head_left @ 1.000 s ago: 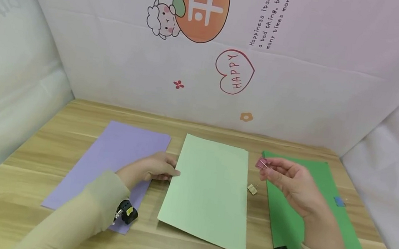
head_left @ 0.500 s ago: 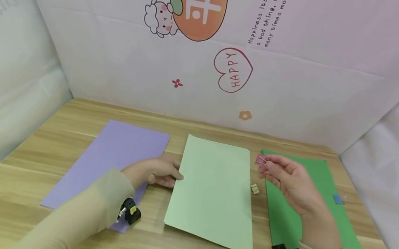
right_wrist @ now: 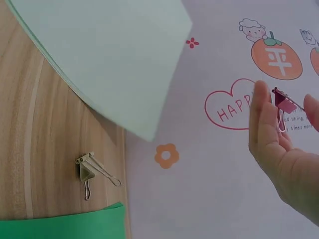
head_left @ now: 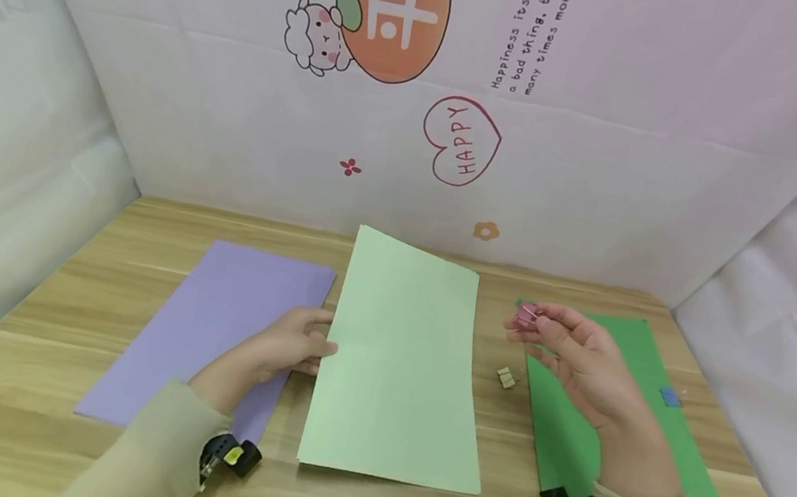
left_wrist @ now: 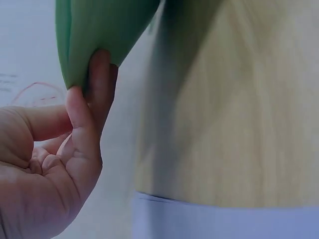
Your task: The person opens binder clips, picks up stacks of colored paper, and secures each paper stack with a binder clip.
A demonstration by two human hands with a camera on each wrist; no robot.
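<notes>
My left hand (head_left: 291, 343) pinches the left edge of a small stack of light green paper (head_left: 399, 358), thumb on top and fingers underneath. The stack is tilted, its left side raised over the table; in the left wrist view the fingers (left_wrist: 99, 74) show behind the bent paper. To the right, my right hand (head_left: 583, 365) holds a pink binder clip (head_left: 527, 316) in the air by its wire handles, between thumb and fingers. In the right wrist view the pink clip (right_wrist: 285, 102) shows its handles spread apart. A yellow binder clip (head_left: 506, 378) lies between the light green and dark green paper.
Purple paper (head_left: 233, 302) lies at the left, partly under my left forearm. Dark green paper (head_left: 646, 432) lies at the right with a blue binder clip (head_left: 670, 397) on its right edge. A printed white cloth (head_left: 604, 183) stands behind the wooden table (head_left: 43, 303).
My left hand has lifted the light green paper and shifted it left, its far edge now higher. My right hand stays nearly in place, its lower fingers spread more and the pink binder clip turned slightly.
</notes>
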